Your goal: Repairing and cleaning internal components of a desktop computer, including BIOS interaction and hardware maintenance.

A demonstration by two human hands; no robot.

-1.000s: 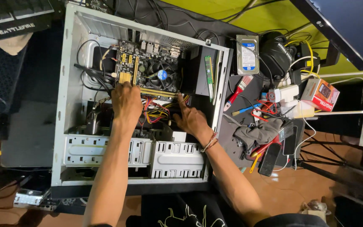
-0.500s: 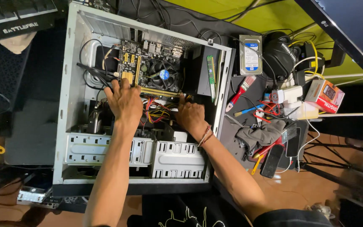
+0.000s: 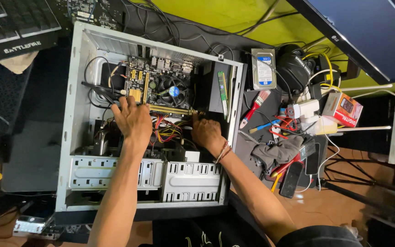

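Pressing a memory stick inside an open computer case

Head view: left hand (image 3: 132,121) and right hand (image 3: 206,131) pushing with bent fingers on both ends of memory stick (image 3: 172,110), beside cooler fan (image 3: 173,90) in computer case (image 3: 79,91). Hands nearly unmoved since earlier; camera slightly shifted.

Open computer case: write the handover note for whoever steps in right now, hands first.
Left hand: fingers down at the left end of the memory stick on the motherboard.
Right hand: fingertips at the stick's right end.
The stick lies along its slot below the cooler fan; whether it is fully seated cannot be told.
A spare green memory stick lies on the case edge.
Left: confirm seating.
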